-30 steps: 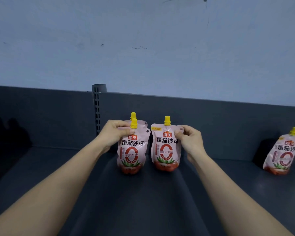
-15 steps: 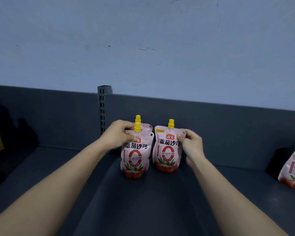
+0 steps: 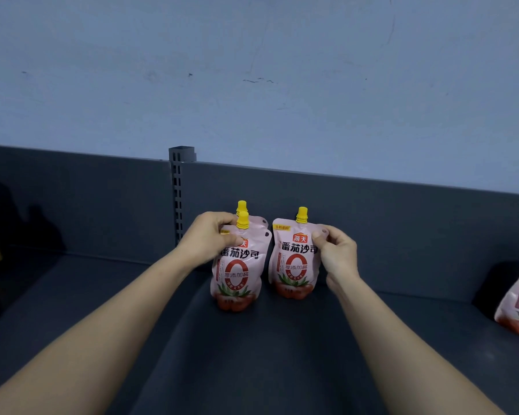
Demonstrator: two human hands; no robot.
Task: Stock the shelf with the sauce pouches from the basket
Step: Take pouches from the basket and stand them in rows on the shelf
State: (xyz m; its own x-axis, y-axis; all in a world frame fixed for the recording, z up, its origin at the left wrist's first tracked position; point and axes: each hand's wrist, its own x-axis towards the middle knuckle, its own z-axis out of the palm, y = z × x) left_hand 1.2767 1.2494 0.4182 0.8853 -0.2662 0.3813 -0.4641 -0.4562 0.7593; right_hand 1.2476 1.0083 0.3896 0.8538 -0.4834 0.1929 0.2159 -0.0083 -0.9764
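On the shelf [image 3: 252, 354], the front pouch [image 3: 237, 274] is gripped at its upper left corner by the left hand [image 3: 210, 238], with a rear pouch [image 3: 258, 220] standing directly behind it. The right pouch [image 3: 292, 262], just beside, is pinched at its upper right corner by the right hand [image 3: 339, 253].

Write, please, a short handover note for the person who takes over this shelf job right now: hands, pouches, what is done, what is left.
The left hand grips the upper left corner of the front pouch, which stands upright with a second pouch directly behind it.
The right hand pinches the upper right corner of the neighbouring pouch, which stands upright beside them.
A fourth pouch stands further right on the shelf, cut off by the frame edge.
Done: four pouches are on the shelf.
Left: release both pouches and fetch more. The basket is out of view.
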